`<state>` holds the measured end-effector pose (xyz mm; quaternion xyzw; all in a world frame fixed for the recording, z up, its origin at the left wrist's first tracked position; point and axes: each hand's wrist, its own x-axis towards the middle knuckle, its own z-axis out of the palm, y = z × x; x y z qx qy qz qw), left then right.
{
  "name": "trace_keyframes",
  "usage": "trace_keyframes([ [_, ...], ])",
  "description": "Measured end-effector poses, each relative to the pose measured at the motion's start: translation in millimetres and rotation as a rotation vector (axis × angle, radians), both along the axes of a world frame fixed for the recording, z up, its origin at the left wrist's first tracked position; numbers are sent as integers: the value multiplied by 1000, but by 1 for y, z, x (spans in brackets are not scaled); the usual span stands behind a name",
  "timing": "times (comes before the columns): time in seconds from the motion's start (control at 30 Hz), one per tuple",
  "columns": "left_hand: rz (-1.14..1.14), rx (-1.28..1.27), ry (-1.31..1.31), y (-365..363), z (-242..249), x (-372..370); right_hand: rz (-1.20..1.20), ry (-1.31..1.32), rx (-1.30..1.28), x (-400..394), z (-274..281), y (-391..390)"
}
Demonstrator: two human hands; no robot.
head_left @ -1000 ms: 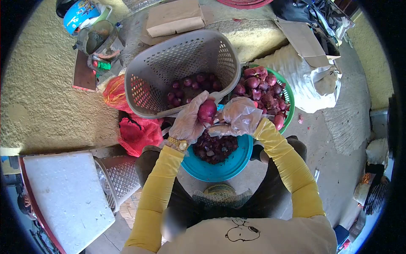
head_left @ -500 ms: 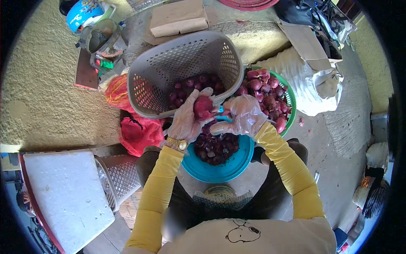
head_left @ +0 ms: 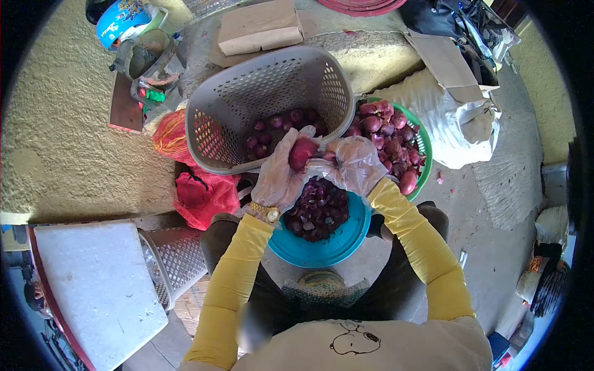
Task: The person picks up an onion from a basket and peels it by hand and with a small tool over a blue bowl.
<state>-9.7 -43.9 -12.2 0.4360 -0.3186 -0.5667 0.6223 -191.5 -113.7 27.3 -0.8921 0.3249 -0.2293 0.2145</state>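
My left hand (head_left: 277,173), in a clear plastic glove, is closed around a red onion (head_left: 302,154). Close against the onion's right side is my gloved right hand (head_left: 357,164), its fingers bent inward; what they pinch is hidden. Beneath both hands a blue basin (head_left: 349,238) holds dark onion skins (head_left: 317,213). Beyond my left hand stands a grey perforated basket (head_left: 216,102) with several red onions (head_left: 278,122) at its bottom. A green basket (head_left: 427,145) heaped with red onions (head_left: 393,139) is beside my right hand.
A red mesh sack (head_left: 207,195) lies left of the grey basket. A white foam lid (head_left: 96,284) and another perforated basket (head_left: 179,263) are at lower left. On the right lies a white sack (head_left: 455,133) with cardboard (head_left: 448,65) on it. Folded cardboard (head_left: 260,28) lies behind.
The onion has turned in my left hand and risen slightly. My right hand's fingers have drawn in closer to it, and the blue patch between the hands is now covered.
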Motion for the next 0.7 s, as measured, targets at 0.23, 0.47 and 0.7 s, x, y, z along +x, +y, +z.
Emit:
trace_keyframes([
  [0.23, -94, 137, 467, 5, 25, -1, 92, 44, 168, -3, -7, -3],
  [0.47, 11, -338, -934, 12, -4, 8, 178, 215, 190, -6, 9, -3],
  [0.7, -128, 154, 260, 10, 36, 5, 346, 278, 118, 1, 6, 7],
])
